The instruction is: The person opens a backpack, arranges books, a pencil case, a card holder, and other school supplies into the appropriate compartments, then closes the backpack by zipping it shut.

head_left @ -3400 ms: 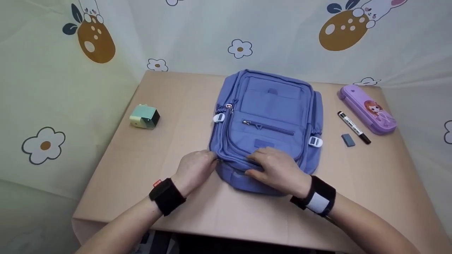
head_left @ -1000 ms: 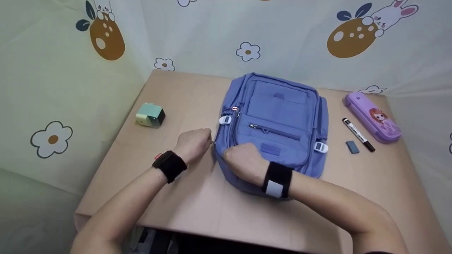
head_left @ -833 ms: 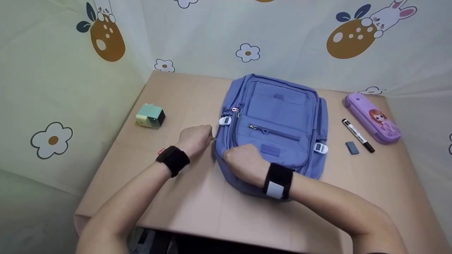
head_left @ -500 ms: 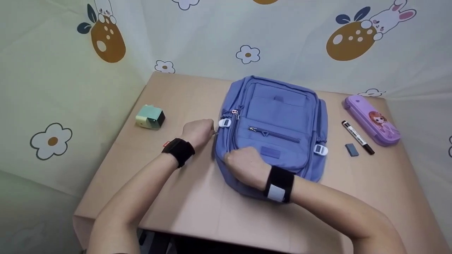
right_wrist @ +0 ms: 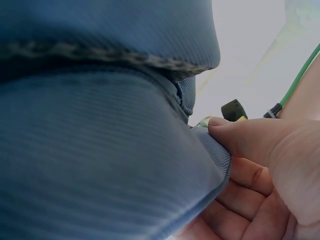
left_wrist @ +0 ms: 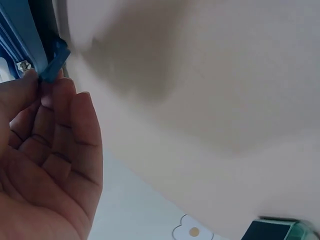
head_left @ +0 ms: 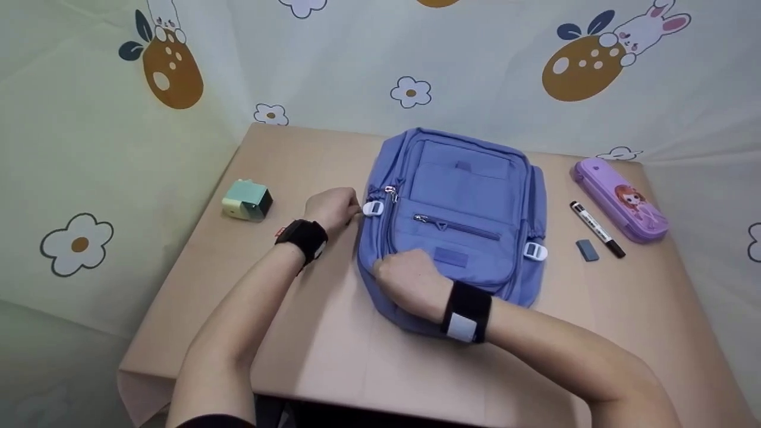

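Observation:
A blue backpack lies front side up on the table. At its left side, close to the white strap buckle, my left hand pinches a zipper pull. The left wrist view shows the blue pull tab at the thumb and fingertips, with a metal slider beside them. My right hand grips the bag's lower left corner. In the right wrist view, the thumb and fingers hold a fold of fabric between them.
A green and yellow sharpener-like box stands on the table at the left. To the right lie a purple pencil case, a marker and a grey-blue eraser. Patterned curtains enclose the table's back and sides.
My left hand has moved from the bag's lower left corner up along its left side, holding the zipper pull. My right hand has shifted left from the bag's lower front to that corner.

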### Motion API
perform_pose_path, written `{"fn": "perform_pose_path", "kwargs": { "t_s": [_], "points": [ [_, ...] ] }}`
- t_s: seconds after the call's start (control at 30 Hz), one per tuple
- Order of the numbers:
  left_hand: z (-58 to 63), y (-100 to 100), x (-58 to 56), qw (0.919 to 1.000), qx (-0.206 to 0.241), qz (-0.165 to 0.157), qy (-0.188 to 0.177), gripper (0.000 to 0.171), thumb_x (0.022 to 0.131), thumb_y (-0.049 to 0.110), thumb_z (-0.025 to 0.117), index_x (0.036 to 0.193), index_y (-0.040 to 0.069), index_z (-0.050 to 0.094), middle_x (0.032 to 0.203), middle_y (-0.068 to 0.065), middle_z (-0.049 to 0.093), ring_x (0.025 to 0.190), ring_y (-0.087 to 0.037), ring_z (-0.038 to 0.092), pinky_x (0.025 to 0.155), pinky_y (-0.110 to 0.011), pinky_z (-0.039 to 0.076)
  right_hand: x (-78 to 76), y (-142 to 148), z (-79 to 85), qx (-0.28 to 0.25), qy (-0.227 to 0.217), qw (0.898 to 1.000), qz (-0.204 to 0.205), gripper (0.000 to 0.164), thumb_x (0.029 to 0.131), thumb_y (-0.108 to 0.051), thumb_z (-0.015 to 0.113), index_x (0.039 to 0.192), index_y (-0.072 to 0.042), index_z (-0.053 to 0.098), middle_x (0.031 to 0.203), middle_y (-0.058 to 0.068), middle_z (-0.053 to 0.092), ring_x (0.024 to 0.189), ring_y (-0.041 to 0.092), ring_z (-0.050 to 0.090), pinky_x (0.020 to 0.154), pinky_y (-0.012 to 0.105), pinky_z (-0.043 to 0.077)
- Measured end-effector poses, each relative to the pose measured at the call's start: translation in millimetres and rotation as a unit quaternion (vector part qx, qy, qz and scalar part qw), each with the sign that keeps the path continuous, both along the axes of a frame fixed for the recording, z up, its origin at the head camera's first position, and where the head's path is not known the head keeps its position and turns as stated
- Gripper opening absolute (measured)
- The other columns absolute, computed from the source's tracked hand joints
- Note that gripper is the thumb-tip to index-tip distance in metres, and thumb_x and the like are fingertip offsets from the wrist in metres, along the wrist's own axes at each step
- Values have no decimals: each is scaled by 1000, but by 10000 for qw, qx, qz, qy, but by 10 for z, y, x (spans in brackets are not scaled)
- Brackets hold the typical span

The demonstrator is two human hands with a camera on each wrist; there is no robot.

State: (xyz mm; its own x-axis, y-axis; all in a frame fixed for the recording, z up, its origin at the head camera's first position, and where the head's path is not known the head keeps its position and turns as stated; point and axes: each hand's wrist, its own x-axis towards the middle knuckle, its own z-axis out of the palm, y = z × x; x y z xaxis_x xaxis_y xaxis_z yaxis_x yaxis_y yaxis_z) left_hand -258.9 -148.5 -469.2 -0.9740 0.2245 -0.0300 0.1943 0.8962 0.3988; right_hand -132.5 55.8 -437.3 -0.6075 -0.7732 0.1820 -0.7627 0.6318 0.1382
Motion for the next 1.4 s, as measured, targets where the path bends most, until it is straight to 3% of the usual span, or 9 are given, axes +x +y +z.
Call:
{"fn": "perform_pose_path", "kwargs": {
  "t_s": [0.2, 0.4, 1.1, 1.4],
  "points": [
    [-33, 10, -120, 9999, 87, 57, 68, 12, 96, 22, 67, 88, 13, 68, 83, -1, 67, 81, -22, 63, 76, -44, 51, 7, 0, -22, 55, 85, 9999, 37, 18, 80, -4, 69, 69, -13, 59, 59, 0, 58, 50, 20, 58, 39, 41, 47],
    [-44, 37, -155, 9998, 150, 57, 118, 13, 99, 24, 67, 92, 13, 69, 90, -3, 70, 84, -23, 64, 78, -44, 51, 5, 12, -39, -18, 193, 9998, 75, 20, 80, -4, 70, 67, -13, 58, 58, 0, 57, 50, 20, 58, 40, 41, 47],
    [-86, 61, -102, 9996, 111, 134, 238, 12, 99, 20, 63, 96, 12, 71, 94, -4, 71, 86, -24, 66, 77, -46, 53, 8, 4, -80, -94, 336, 9993, 136, 22, 79, -2, 70, 67, -15, 57, 58, 0, 57, 51, 20, 58, 39, 40, 46],
    [-57, 64, -53, 9995, 130, 73, 268, 15, 97, 19, 61, 99, 12, 75, 98, -3, 73, 89, -23, 66, 79, -46, 54, -29, 14, -76, -65, -21, 9998, 197, 22, 82, -9, 73, 68, -14, 57, 58, 0, 57, 51, 20, 58, 40, 40, 46]
  ]
}}
